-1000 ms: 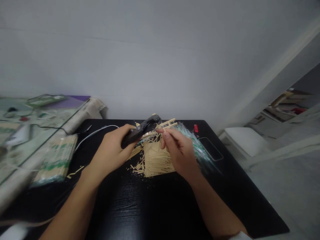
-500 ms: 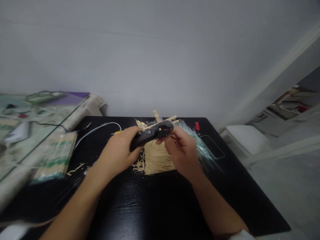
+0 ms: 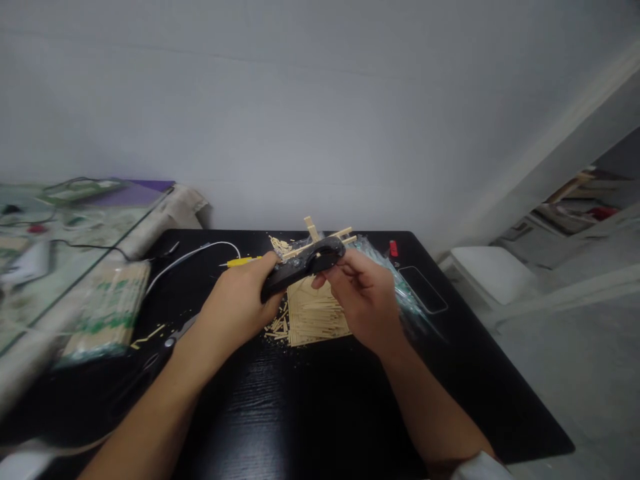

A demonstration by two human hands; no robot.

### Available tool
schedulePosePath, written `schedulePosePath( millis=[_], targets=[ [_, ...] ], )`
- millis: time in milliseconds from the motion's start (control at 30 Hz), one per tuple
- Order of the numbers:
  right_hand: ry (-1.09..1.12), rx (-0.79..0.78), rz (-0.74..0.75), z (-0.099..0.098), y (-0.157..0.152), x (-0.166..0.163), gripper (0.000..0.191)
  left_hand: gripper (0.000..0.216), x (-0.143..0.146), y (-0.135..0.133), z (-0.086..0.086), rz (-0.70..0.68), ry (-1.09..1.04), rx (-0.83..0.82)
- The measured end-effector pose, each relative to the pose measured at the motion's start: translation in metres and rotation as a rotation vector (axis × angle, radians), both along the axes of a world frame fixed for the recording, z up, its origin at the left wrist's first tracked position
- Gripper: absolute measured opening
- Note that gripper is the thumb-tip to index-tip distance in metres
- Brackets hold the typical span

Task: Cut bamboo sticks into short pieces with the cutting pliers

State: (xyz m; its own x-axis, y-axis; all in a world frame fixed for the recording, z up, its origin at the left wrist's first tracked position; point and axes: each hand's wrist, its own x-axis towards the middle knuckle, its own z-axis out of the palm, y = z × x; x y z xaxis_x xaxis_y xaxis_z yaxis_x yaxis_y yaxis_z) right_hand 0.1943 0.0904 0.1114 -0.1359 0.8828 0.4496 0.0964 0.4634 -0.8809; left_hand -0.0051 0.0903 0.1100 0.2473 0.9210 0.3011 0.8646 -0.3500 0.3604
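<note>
the left hand (image 3: 240, 290) is closed around the handle of a black tool (image 3: 286, 277), which is above the black table (image 3: 240, 400), in front of some joined wooden strips (image 3: 311, 229). the right hand (image 3: 367, 293) has its fingers curled at the curved head of this tool; i cannot tell whether they pinch something there. below the hands, many thin sticks (image 3: 323, 320) lie in a pile, with short cut pieces (image 3: 278, 327) at its left side. a yellow cutter (image 3: 245, 261) lies just behind the left hand.
</note>
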Motion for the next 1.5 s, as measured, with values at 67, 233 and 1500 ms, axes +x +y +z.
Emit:
schedulePosePath(
  millis=[67, 233, 1500],
  targets=[
    [0.008, -0.006, 0.010, -0.001, 0.001, 0.000, 0.019, 0.009, 0.001, 0.000, 0.000, 0.021, 0.026, -0.004],
    [0.040, -0.045, 0.034, -0.004, 0.002, -0.002, 0.021, 0.011, 0.000, 0.000, 0.000, 0.042, 0.055, 0.015],
    [0.135, -0.209, 0.370, 0.004, 0.011, 0.010, 0.028, 0.005, -0.010, 0.000, 0.003, -0.057, 0.004, 0.018]
  ],
)
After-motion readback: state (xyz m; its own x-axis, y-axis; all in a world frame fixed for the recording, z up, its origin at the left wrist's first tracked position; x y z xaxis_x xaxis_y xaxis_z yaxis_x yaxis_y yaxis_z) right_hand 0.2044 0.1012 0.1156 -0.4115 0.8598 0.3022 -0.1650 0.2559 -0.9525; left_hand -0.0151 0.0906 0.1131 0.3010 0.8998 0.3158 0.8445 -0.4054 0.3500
